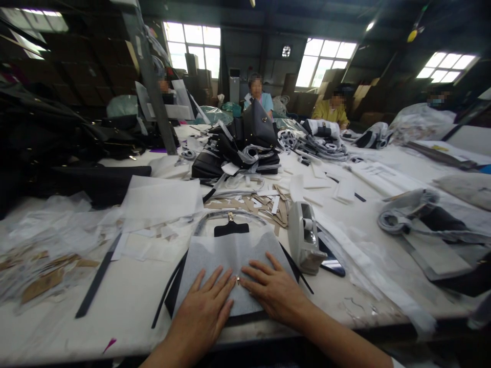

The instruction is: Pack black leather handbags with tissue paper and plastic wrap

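My left hand (205, 306) and my right hand (270, 289) lie flat, fingers spread, side by side on a sheet of white tissue paper (226, 255). The paper covers a black handbag (231, 228) that lies on the white table (130, 296) at its near edge. Only the bag's black tab with a metal clasp, its wrapped handle and dark edges show around the paper. Both hands press on the paper and hold nothing.
A grey tape dispenser (305, 237) stands just right of the bag, with a phone (332, 266) beside it. Paper sheets (161, 199), cardboard scraps (268, 204) and a pile of black bags (241, 148) lie beyond. Other people sit at the far end.
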Demonstrator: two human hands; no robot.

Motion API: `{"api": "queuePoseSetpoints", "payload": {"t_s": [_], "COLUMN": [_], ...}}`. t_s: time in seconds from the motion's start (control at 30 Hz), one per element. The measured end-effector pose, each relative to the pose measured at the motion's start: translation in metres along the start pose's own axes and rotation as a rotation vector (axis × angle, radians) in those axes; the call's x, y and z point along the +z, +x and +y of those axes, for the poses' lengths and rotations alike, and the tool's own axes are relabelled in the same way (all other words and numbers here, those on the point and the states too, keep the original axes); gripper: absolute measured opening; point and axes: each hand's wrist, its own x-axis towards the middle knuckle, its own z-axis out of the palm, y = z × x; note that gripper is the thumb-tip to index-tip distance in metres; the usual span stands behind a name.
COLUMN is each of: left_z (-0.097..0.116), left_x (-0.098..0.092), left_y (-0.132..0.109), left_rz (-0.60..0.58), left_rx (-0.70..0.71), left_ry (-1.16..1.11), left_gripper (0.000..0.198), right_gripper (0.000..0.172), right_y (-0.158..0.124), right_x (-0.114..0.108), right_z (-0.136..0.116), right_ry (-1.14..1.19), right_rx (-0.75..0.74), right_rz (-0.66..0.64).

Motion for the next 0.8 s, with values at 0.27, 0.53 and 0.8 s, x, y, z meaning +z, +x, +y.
{"api": "queuePoseSetpoints", "payload": {"t_s": [0.27, 0.53, 0.8], "left_z": [-0.002, -0.009, -0.026], "left_x": [-0.001, -0.015, -0.019], "left_y": [0.003, 0.012, 0.018], "left_rz": [-0.024, -0.145, -0.189], "left_rx": [-0.004, 0.000, 0.029], "left_ry": [-0.017, -0.029, -0.076], "left_gripper": [0.049, 0.053, 0.065], "right_gripper": [0.047, 0.052, 0.051], "right_y": [0.002, 0.002, 0.001], "right_x": [0.001, -0.004, 0.000], "right_z": [0.000, -0.001, 0.002], "right_ry": [0.042, 0.033, -0.030], "right_rx": [0.013, 0.017, 0.086], "right_rz": [0.002, -0.055, 0.004]}}
